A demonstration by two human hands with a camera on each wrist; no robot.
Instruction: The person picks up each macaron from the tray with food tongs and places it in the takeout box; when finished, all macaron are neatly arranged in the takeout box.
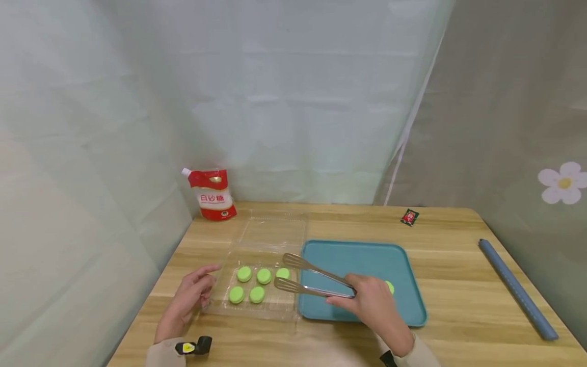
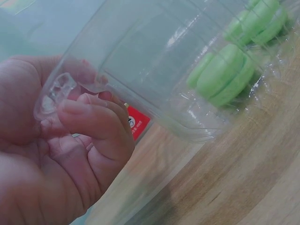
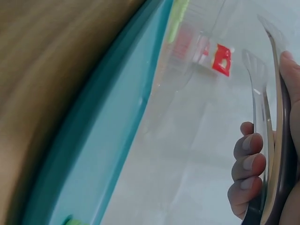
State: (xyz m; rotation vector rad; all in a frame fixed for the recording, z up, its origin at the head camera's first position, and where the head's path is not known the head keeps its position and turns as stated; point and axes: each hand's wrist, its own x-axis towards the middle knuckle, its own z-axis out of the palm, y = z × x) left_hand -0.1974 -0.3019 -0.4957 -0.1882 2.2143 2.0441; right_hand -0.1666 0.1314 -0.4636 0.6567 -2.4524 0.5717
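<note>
My right hand [image 1: 376, 303] grips metal tongs [image 1: 321, 293], whose slotted tips [image 3: 255, 65] stand apart with nothing between them in the right wrist view. The tips hang over the right side of a clear plastic box [image 1: 275, 232] with its lid folded back. Several green macarons [image 1: 244, 274] sit in the box in two rows. With curled fingers, my left hand [image 2: 75, 131] holds the box's left edge at a corner tab [image 2: 58, 91]. On the blue tray [image 1: 357, 255] to the right lies another green macaron [image 1: 389, 287], partly hidden by my right hand.
A red and white spouted sugar pouch [image 1: 214, 196] stands at the back left of the wooden table [image 1: 348, 221]. At the back right lies a small red and green packet [image 1: 410, 217]. A long blue-grey roll [image 1: 518, 288] lies along the right edge. Curtains surround the table.
</note>
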